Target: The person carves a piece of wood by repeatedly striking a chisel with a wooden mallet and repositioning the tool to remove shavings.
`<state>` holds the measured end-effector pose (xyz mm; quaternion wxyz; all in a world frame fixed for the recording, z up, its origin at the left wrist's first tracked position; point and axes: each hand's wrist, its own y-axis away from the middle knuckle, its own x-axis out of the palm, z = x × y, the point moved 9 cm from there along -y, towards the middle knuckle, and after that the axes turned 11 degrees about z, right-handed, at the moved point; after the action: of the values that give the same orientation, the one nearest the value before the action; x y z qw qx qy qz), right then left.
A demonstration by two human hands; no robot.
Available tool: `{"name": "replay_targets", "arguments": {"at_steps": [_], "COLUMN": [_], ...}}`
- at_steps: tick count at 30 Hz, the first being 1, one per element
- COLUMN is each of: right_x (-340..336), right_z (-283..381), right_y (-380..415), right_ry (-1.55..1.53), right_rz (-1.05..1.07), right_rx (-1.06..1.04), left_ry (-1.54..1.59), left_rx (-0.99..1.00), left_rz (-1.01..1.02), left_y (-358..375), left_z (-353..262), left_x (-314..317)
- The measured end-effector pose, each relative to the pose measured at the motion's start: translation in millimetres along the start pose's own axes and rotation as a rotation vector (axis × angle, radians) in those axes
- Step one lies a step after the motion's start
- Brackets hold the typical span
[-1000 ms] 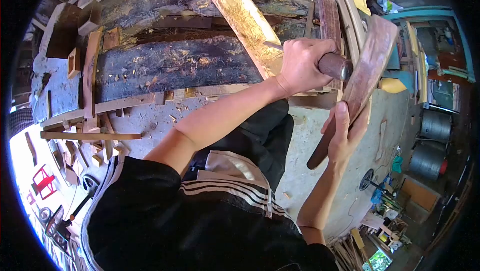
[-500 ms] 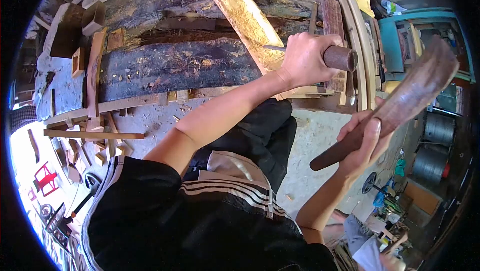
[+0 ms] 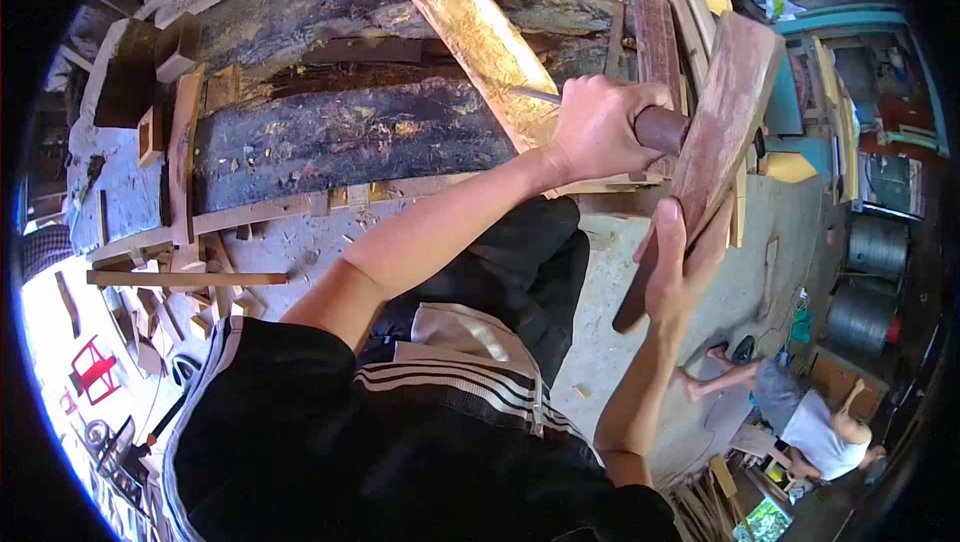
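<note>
My left hand (image 3: 603, 129) is closed round a chisel (image 3: 661, 130), whose dark round handle end points right. The chisel's thin blade reaches left onto a pale yellow wooden board (image 3: 485, 40), which lies slantwise on the dark workbench (image 3: 330, 147). In my right hand (image 3: 682, 267) is a flat-sided wooden mallet (image 3: 729, 107), gripped by its narrow lower part. Its broad head stands at the butt of the chisel handle, at or very near contact. Wood chips lie scattered over the bench.
Wooden strips (image 3: 657, 42) lie across the bench's right end. Wooden blocks (image 3: 150, 137) stand at its left, and offcuts litter the floor below. A person (image 3: 815, 427) sits low at the lower right, near metal drums (image 3: 862, 317).
The mallet has swung left and more upright, from out at the right to the chisel's butt. My left hand stays nearly in place. The seated person comes more into view.
</note>
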<state>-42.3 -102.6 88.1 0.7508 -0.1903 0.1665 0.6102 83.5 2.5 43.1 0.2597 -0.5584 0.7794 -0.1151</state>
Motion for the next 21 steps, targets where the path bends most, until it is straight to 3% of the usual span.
{"name": "replay_targets", "arguments": {"at_steps": [4, 9, 12, 14, 18, 21], "right_x": [0, 4, 6, -12, -9, 12], "right_z": [-18, -16, -11, -3, 25, 1], "right_y": [12, 15, 15, 14, 11, -3], "right_ry": [-0.252, -0.173, -0.092, -0.092, -0.145, 0.236], "right_rz": [0.008, 0.003, 0.031, -0.110, -0.143, 0.012], "right_rx": [0.064, 0.075, 0.033, -0.113, -0.208, -0.063], "left_ry": [0.014, -0.016, 0.007, 0.030, 0.062, 0.059], "left_rx": [-0.030, -0.057, -0.081, -0.102, -0.065, -0.052], "left_rz": [-0.054, -0.017, 0.026, 0.042, -0.042, -0.072], "left_y": [-4, -10, -7, -7, -8, -6], "left_z": [-4, -2, 3, 6, 10, 11], "left_x": [-19, -22, -20, -19, -24, -23]}}
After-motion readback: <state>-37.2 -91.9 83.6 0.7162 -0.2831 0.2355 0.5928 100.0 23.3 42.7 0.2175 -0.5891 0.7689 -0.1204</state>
